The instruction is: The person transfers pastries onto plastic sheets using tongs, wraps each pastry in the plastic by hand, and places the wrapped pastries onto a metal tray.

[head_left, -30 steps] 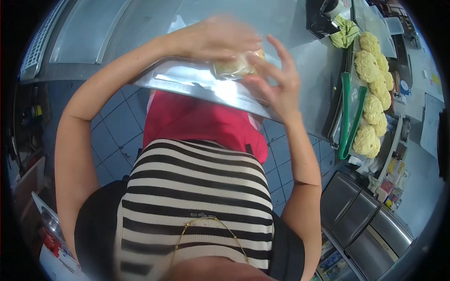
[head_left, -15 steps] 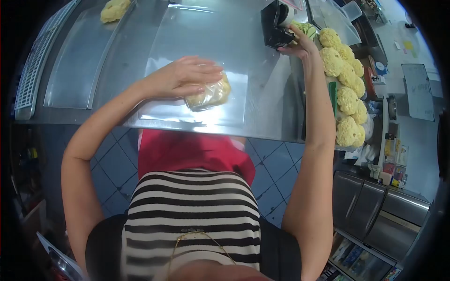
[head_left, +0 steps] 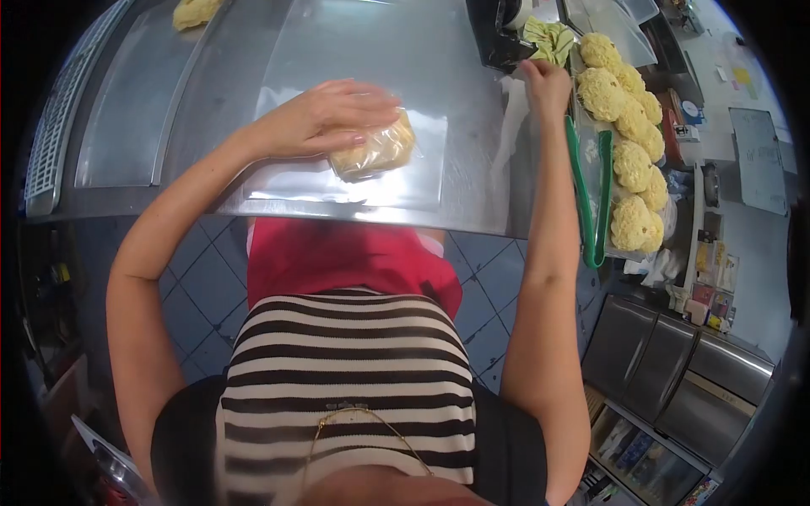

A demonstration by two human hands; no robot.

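Note:
My left hand [head_left: 350, 118] lies stretched out over the far side of a pale yellow food portion [head_left: 384, 152] wrapped in clear plastic. Its fingers are straight and slightly blurred; the thumb rests on the wrap. Under the bundle is a flat clear plastic sheet [head_left: 426, 181]. At the table's right side, my right hand [head_left: 548, 84] has thumb and fingertips pinched together at the front edge of a black tape dispenser [head_left: 494, 38], at the tape's end. The tape between the fingers barely shows. A pale roll [head_left: 517, 13] sits in the dispenser.
Green tongs [head_left: 601, 207] lie beside my right forearm. Several rough yellow balls [head_left: 631, 164] fill a tray along the right edge. A crumpled green-yellow wrapper [head_left: 550, 40] is by the dispenser. At left are a metal tray [head_left: 126, 110], a white rack [head_left: 63, 110] and another yellow lump [head_left: 194, 12].
My right hand has drawn back from over the dispenser toward me, and its fingers have closed into a pinch. The tongs are now uncovered. My left hand stays at the wrapped portion.

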